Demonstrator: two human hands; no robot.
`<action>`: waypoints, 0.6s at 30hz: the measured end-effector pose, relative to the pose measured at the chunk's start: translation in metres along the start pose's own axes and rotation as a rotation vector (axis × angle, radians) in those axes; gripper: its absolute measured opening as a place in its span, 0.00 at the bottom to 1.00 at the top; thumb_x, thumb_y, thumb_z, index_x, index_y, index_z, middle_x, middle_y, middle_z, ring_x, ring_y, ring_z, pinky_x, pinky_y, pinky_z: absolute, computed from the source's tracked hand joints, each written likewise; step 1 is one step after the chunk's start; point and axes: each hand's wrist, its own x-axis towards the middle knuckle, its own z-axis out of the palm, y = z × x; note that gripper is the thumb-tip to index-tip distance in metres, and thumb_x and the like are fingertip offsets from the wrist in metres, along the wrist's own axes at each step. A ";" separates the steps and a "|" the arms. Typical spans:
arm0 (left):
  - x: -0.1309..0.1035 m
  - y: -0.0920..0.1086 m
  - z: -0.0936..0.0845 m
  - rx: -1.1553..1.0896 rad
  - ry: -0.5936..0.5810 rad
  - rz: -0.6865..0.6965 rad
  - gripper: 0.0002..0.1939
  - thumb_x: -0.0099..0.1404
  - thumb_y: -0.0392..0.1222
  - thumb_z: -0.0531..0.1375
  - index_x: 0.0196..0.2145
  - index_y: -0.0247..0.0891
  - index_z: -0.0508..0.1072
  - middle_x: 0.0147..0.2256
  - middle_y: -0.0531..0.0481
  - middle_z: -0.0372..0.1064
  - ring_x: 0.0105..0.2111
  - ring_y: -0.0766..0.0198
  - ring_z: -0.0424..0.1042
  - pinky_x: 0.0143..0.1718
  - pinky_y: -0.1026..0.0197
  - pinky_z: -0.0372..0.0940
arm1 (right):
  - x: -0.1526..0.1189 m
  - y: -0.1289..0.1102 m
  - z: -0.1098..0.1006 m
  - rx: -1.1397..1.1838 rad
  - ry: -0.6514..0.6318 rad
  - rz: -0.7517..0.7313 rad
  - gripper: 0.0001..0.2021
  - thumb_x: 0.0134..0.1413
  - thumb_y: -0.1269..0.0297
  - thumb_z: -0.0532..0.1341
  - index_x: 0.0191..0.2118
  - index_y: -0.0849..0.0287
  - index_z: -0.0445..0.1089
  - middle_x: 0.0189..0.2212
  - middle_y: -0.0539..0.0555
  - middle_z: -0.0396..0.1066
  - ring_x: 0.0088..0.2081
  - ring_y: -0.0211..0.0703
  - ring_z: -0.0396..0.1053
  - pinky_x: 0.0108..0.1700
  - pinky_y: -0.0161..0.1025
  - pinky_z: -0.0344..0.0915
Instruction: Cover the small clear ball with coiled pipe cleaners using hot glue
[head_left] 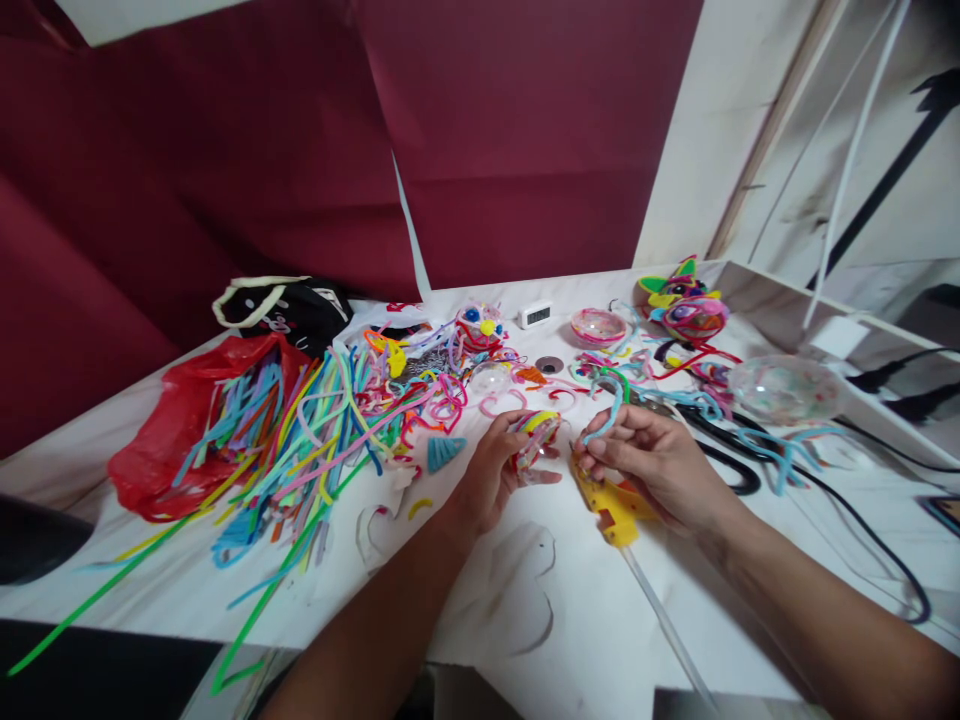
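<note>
My left hand (495,465) curls around a small clear plastic piece (536,445) covered with yellow and pink pipe cleaners. To its right, my right hand (652,455) pinches a curved light blue pipe cleaner (611,415) between thumb and fingers. A yellow glue gun (616,512) is just below the right hand, its nozzle toward the left hand and a long glue stick (667,625) sticking out of its back. Part of the gun is hidden by the right hand, so I cannot tell whether that hand also bears it.
A red plastic bag (172,430) spills many coloured pipe cleaners (322,430) on the left. Behind are a black bag (289,315), a small digital clock (535,316) and a decorated pipe-cleaner figure (686,300). Clear bowl (786,388) and black cable (855,530) lie right.
</note>
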 end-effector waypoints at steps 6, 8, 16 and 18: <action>0.000 -0.001 -0.001 -0.001 -0.010 0.005 0.19 0.57 0.44 0.62 0.46 0.38 0.67 0.43 0.45 0.72 0.38 0.59 0.74 0.38 0.54 0.72 | 0.000 0.000 0.000 -0.039 0.034 0.015 0.13 0.34 0.64 0.77 0.28 0.58 0.75 0.21 0.49 0.73 0.21 0.35 0.68 0.23 0.31 0.65; 0.000 -0.001 -0.002 -0.005 -0.014 0.001 0.19 0.57 0.44 0.61 0.46 0.38 0.68 0.44 0.44 0.72 0.38 0.58 0.74 0.38 0.54 0.72 | 0.000 0.000 0.000 -0.042 0.038 0.030 0.12 0.35 0.64 0.76 0.26 0.58 0.74 0.21 0.49 0.72 0.21 0.35 0.67 0.23 0.31 0.64; 0.001 -0.001 -0.002 -0.025 0.001 0.008 0.18 0.57 0.43 0.62 0.45 0.38 0.69 0.47 0.43 0.72 0.38 0.58 0.74 0.37 0.54 0.72 | 0.002 -0.002 0.000 -0.027 0.039 0.086 0.12 0.38 0.61 0.75 0.29 0.58 0.76 0.20 0.49 0.71 0.22 0.35 0.65 0.24 0.32 0.63; 0.001 0.000 -0.003 -0.022 -0.010 0.013 0.18 0.57 0.44 0.62 0.46 0.37 0.69 0.48 0.42 0.72 0.38 0.57 0.74 0.37 0.54 0.72 | 0.002 -0.002 -0.001 -0.052 0.052 0.100 0.12 0.38 0.60 0.74 0.30 0.58 0.77 0.20 0.49 0.71 0.21 0.35 0.64 0.24 0.32 0.62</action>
